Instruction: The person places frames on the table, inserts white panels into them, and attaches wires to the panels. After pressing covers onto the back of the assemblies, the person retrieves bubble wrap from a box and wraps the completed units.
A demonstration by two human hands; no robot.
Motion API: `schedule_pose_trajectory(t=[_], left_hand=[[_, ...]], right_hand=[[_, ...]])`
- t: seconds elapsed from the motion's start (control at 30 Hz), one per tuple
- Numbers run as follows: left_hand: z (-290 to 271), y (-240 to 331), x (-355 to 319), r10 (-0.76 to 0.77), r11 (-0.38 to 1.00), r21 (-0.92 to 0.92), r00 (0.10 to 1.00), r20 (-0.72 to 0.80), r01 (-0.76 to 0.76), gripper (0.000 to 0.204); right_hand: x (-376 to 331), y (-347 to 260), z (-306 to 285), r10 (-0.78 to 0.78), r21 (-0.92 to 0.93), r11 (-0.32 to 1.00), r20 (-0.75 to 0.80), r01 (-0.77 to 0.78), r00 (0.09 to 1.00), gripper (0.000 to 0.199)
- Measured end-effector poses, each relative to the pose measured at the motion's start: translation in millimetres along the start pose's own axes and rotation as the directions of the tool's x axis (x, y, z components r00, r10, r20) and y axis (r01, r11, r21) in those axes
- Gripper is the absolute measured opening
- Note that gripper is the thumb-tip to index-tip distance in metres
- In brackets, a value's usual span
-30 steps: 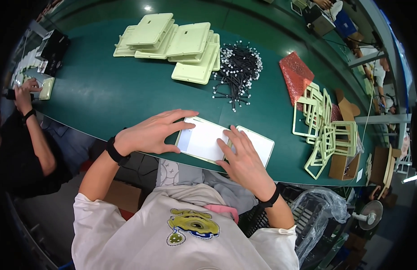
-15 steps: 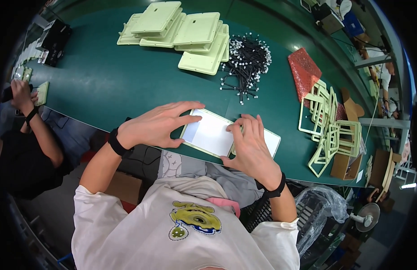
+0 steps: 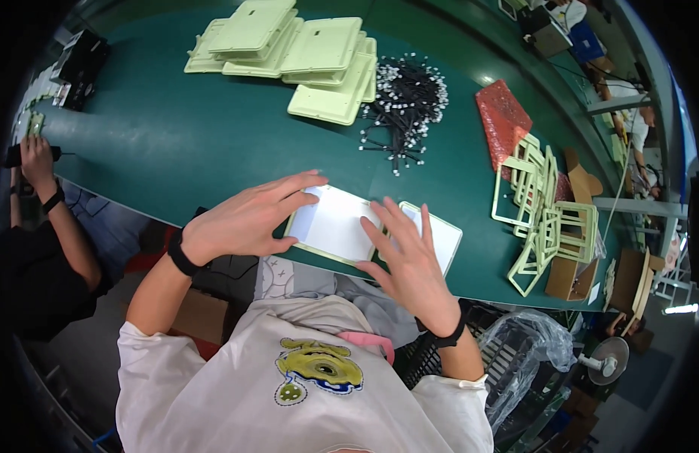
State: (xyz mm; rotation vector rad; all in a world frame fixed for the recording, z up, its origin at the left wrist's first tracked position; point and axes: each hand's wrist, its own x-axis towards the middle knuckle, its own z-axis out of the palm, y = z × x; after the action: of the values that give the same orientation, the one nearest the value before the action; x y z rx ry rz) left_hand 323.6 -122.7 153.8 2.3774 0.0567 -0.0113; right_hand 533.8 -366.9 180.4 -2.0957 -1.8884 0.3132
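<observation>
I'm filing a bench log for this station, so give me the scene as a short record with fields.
Left hand: spread at the left end of the white panel
Right hand: spread over its right end
White panel: pale green rim, lying on the green table
Second panel: to the right, partly hidden by the right hand
Far side: pale green covers, stacked; black cables, heaped beside them
Right side: pale green frames, piled near red wrap
Co-worker's hand: far left

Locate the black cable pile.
Head view, upper middle: the black cable pile lies on the green table, just right of the stacked pale-green covers.
</observation>
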Motion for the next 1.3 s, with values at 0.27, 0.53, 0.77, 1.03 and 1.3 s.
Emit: schedule_pose_trajectory(t=[0.27, 0.53, 0.77, 1.03, 1.3], left_hand=[[26, 41, 21, 0.127, 0.948, 0.304, 0.989, -0.079, -0.097, 0.068], [91, 72, 70, 0.166, 0.896, 0.424, 0.985, -0.050, -0.129, 0.065], [94, 78, 73, 0.192, 0.840, 0.518, 0.981, -0.002, -0.163, 0.063], [23, 62, 79, -0.025, 0.981, 0.176, 0.960, -0.277, 0.076, 0.022], [11, -1, 149, -0.062, 0.928, 0.335, 0.953, -0.298, 0.165, 0.010]], right_hand=[[-52, 28, -10, 0.187, -0.079, 0.979, 0.012, -0.186, 0.982, 0.070], [-66, 37, 12, 0.177, -0.085, 0.980, -0.021, -0.178, 0.984, 0.075], [-72, 35, 17, 0.163, -0.065, 0.984, -0.071, -0.168, 0.984, 0.069], [26, 61, -49, 0.243, 0.129, 0.966, -0.169, -0.223, 0.955, 0.022], [127, 94, 6, 0.444, 0.130, 0.890, -0.042, -0.436, 0.895, 0.028]])
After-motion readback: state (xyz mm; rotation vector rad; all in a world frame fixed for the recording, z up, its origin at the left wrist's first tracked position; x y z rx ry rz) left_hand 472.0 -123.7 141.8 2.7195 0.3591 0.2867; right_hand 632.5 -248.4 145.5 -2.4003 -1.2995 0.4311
